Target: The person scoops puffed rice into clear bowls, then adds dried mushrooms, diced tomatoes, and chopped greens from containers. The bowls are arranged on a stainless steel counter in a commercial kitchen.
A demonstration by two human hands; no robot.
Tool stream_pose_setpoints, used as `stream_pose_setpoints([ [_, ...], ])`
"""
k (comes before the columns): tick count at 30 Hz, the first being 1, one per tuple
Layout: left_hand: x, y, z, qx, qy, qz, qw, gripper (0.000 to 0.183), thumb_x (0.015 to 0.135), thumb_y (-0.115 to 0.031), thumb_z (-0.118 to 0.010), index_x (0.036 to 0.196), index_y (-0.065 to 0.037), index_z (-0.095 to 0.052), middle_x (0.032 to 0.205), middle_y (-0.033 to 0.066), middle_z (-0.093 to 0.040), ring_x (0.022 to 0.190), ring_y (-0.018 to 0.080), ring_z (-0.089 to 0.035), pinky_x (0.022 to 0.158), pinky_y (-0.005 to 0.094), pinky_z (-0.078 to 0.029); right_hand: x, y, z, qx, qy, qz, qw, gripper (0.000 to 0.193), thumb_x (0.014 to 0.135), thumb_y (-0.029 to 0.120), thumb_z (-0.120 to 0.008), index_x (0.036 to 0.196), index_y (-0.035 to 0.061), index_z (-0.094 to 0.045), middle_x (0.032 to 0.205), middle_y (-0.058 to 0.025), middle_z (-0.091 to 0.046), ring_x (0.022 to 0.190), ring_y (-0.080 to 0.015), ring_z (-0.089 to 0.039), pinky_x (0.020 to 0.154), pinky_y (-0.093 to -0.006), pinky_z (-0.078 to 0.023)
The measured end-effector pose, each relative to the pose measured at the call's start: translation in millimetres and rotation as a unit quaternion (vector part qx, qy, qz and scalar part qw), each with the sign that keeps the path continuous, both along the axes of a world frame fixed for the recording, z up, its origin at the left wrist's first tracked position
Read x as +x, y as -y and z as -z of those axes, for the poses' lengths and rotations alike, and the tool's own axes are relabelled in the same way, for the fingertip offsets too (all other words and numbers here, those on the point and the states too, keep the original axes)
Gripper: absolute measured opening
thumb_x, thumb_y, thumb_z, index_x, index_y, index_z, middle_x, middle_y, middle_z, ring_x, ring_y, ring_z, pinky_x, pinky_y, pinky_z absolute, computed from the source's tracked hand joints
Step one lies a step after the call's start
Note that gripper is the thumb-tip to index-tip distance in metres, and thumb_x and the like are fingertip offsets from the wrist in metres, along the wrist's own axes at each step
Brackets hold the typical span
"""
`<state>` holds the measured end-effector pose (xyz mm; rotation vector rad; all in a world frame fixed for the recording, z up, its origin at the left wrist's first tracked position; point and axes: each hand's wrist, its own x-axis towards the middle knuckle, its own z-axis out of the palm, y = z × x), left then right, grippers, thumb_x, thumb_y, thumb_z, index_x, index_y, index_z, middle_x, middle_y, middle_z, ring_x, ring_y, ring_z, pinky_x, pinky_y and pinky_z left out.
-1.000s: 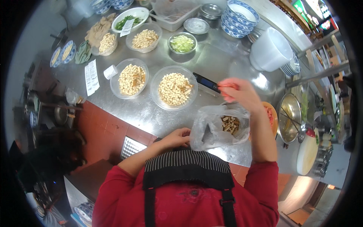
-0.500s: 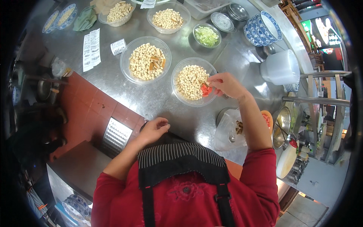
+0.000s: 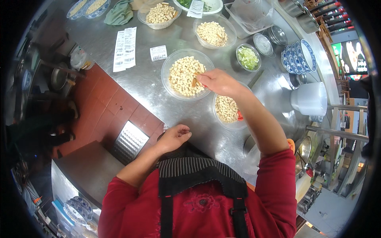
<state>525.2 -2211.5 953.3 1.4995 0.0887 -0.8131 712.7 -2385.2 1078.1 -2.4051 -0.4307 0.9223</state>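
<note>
My right hand (image 3: 217,84) is above the near-right rim of a clear plastic bowl (image 3: 166,70) with pale diced pieces (image 3: 185,73) and brown strips in it. Its fingers are pinched, and a bit of red vegetable (image 3: 204,85) shows just under them. Partly behind my right forearm stands a second clear bowl (image 3: 219,122) of the same pale pieces, with red vegetable pieces at its right side. My left hand (image 3: 176,138) hovers by the table's front edge, loosely curled, thumb apart from the fingers, holding nothing.
Two more bowls of pale pieces (image 3: 212,33) stand farther back. A metal bowl of chopped greens (image 3: 248,58), stacked blue-patterned bowls (image 3: 295,57) and white plastic containers (image 3: 309,98) are at right. Paper slips (image 3: 124,49) and a green cloth (image 3: 120,14) lie at left.
My right hand has moved left from the right bowl to the bowl beside it, with red vegetable now at its fingertips. The view has shifted; my left hand stays loosely curled.
</note>
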Motion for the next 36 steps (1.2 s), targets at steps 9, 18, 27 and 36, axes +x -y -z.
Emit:
stream_pose_setpoints([
  [9, 1.4, 4.9, -5.7, -0.001, -0.003, 0.001, 1.0, 0.034, 0.086, -0.019, -0.059, 0.111, 0.002, -0.052, 0.1, 0.0121, -0.061, 0.088, 0.0179, -0.06, 0.077, 0.0273, -0.048, -55.0, 144.3, -75.9, 0.133, 0.158, 0.223, 0.953, 0.032, 0.088, 0.022, -0.054, 0.105, -0.0034, -0.06, 0.089, -0.0064, -0.065, 0.08, -0.0121, -0.058, 0.072, -0.026, -0.046],
  [18, 2.5, 44.5, -28.8, 0.048, -0.022, 0.059, 0.997, 0.027, 0.089, -0.017, -0.054, 0.11, -0.001, -0.053, 0.099, 0.009, -0.061, 0.081, 0.0149, -0.061, 0.069, 0.0241, -0.049, -283.3, 356.0, 0.6, -0.289, 0.172, 0.441, 0.833, 0.034, 0.076, 0.022, -0.061, 0.106, 0.0059, -0.062, 0.092, -0.0169, -0.064, 0.088, -0.0299, -0.06, 0.08, -0.0383, -0.046],
  [27, -12.2, 81.2, -43.2, 0.075, 0.021, 0.091, 0.993, 0.029, 0.088, -0.017, -0.056, 0.111, 0.0, -0.053, 0.1, 0.0095, -0.061, 0.082, 0.0154, -0.061, 0.069, 0.0245, -0.048, -312.0, 388.4, 71.5, -0.019, 0.174, 0.607, 0.775, 0.026, 0.08, 0.015, -0.061, 0.1, -0.0012, -0.059, 0.091, -0.0134, -0.062, 0.077, -0.0237, -0.062, 0.068, -0.0318, -0.051],
  [36, -25.9, 70.0, -30.5, 0.098, 0.0, 0.068, 0.993, 0.029, 0.086, -0.016, -0.057, 0.108, 0.003, -0.053, 0.098, 0.0122, -0.061, 0.084, 0.0173, -0.061, 0.073, 0.026, -0.048, -248.1, 353.8, -19.3, 0.385, -0.012, 0.621, 0.683, 0.019, 0.082, 0.016, -0.064, 0.094, 0.0027, -0.059, 0.077, -0.0027, -0.06, 0.064, -0.0094, -0.058, 0.054, -0.0195, -0.047],
])
